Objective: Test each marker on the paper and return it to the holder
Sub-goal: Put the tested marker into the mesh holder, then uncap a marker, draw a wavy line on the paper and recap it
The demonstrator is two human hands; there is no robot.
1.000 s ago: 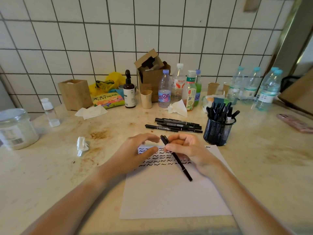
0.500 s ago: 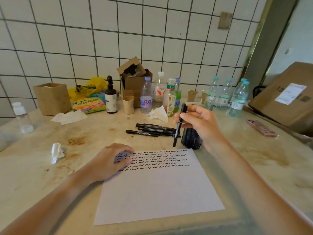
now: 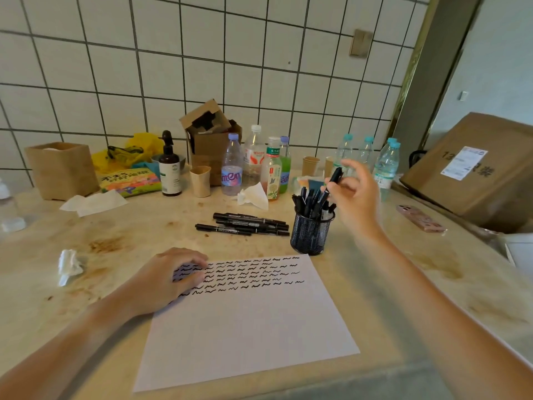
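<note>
A white paper [image 3: 248, 327] lies on the table, its top rows covered in black squiggles. My left hand [image 3: 170, 280] rests on the paper's upper left corner, fingers loosely curled on the sheet. My right hand [image 3: 353, 194] hovers above the black mesh holder [image 3: 310, 236] and pinches a black marker [image 3: 331, 183] between thumb and forefinger, with its lower end down among the several markers standing in the holder. Several more black markers [image 3: 245, 225] lie flat on the table just left of the holder.
Bottles [image 3: 253, 163], paper cups, a brown spray bottle [image 3: 170, 171], an open cardboard box [image 3: 212, 140] and tissues crowd the back along the tiled wall. A pink phone [image 3: 421, 219] and a large carton [image 3: 473, 171] lie to the right. A crumpled tissue [image 3: 67, 265] sits left.
My right hand carried the marker from the paper up and right to the holder and now lowers its tip into it. My left hand settled onto the paper's corner.
</note>
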